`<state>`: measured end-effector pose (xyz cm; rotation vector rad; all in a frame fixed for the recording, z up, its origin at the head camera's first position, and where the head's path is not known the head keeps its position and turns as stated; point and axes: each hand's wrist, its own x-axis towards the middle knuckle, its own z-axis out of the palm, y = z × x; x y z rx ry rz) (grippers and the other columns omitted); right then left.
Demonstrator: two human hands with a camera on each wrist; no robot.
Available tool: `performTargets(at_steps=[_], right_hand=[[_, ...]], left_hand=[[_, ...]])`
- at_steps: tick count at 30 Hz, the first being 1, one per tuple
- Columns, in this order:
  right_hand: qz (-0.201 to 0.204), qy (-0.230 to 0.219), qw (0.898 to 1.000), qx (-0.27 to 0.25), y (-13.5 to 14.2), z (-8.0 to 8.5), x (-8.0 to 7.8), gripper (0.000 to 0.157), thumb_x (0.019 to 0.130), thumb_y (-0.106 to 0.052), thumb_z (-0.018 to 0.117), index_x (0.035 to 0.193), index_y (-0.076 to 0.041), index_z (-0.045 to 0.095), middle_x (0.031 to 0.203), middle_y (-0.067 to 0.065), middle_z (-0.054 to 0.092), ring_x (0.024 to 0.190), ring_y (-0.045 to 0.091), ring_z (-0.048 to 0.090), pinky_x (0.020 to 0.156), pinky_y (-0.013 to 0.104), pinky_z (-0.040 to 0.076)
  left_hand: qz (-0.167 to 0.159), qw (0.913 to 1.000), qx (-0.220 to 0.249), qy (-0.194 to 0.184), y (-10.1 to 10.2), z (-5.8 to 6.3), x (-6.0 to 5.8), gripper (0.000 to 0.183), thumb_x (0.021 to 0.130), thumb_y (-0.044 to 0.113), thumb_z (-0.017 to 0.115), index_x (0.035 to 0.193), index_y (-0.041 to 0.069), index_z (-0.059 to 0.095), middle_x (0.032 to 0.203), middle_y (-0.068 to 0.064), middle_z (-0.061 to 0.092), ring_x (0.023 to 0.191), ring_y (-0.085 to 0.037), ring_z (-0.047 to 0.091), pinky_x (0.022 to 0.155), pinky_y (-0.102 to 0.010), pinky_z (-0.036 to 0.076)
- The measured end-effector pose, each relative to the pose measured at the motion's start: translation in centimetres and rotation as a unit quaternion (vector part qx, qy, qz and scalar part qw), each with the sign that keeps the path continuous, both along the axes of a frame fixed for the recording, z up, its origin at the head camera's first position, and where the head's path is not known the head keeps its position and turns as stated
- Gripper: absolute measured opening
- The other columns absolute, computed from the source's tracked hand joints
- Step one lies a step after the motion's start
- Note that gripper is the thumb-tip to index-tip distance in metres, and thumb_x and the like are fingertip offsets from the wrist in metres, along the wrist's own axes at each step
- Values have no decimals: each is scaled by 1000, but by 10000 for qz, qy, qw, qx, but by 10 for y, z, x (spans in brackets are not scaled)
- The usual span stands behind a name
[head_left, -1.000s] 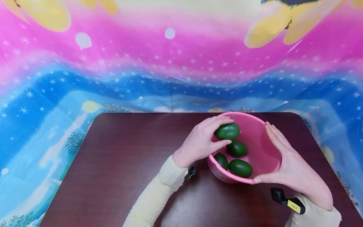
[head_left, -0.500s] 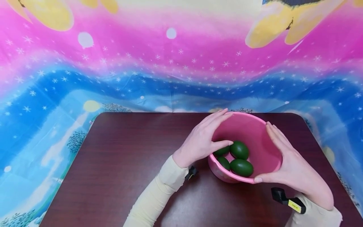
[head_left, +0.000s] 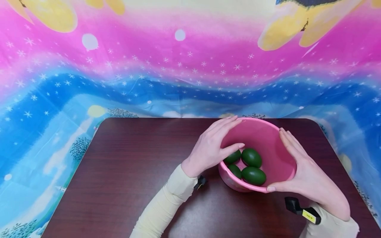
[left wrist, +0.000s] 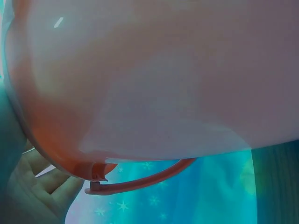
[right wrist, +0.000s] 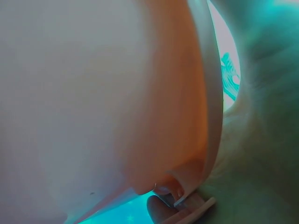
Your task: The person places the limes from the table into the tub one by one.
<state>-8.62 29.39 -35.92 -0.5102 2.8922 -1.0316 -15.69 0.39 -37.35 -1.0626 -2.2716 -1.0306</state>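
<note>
A pink bucket (head_left: 268, 145) stands tilted toward me on the right half of the table in the head view. Several dark green, smooth avocados (head_left: 254, 175) lie together at its bottom. My left hand (head_left: 206, 148) is at the bucket's left rim, fingers extended along the far side and thumb reaching over the opening; nothing is in its grasp. My right hand (head_left: 308, 173) grips the right rim, thumb at the near edge and fingers at the far side. Both wrist views are filled by the bucket's outer wall (left wrist: 163, 93), with fingers (left wrist: 42, 186) beneath its rim in the left one.
The dark reddish-brown table (head_left: 128, 165) extends to the left of the bucket. Behind it hangs a colourful cloth (head_left: 178, 66) in pink and blue. A pink handle (left wrist: 145, 182) hangs from the bucket's side in the left wrist view.
My left hand held an avocado over the bucket a second ago; it has let go, and that avocado now lies inside with the others. The right hand has stayed on the rim.
</note>
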Motion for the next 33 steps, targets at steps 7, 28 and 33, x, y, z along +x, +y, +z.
performTargets(at_steps=[7, 28, 33], right_hand=[[-43, 55, 9999, -73, -1, 0, -2, 145, 55, -38, 103, 164, -36, 7, 170, -1, 5, 154, 24, 1, 85, 83, 35], [-225, 328, 9983, -432, -4, 0, -13, 128, 66, -30, 99, 162, -41, 15, 169, -7, 13, 153, 11, -1, 97, 83, 25], [-388, 318, 9984, -263, 3, 10, -20, 116, 77, -30, 92, 162, -40, 13, 169, -8, 8, 153, 12, -3, 91, 84, 28]], left_hand=[[-13, 9990, 303, 324, 0, -2, -3, 71, 88, 36, 81, 147, 9, 54, 148, -4, 53, 142, -14, 39, 116, -31, 30], [765, 9971, 42, -2, -38, 3, -10, 71, 94, 47, 69, 154, 14, 47, 158, -3, 42, 148, -17, 31, 118, -41, 26], [1057, 9942, -190, -115, -55, 3, -12, 74, 93, 53, 67, 154, 16, 47, 159, -1, 40, 149, -20, 30, 118, -50, 26]])
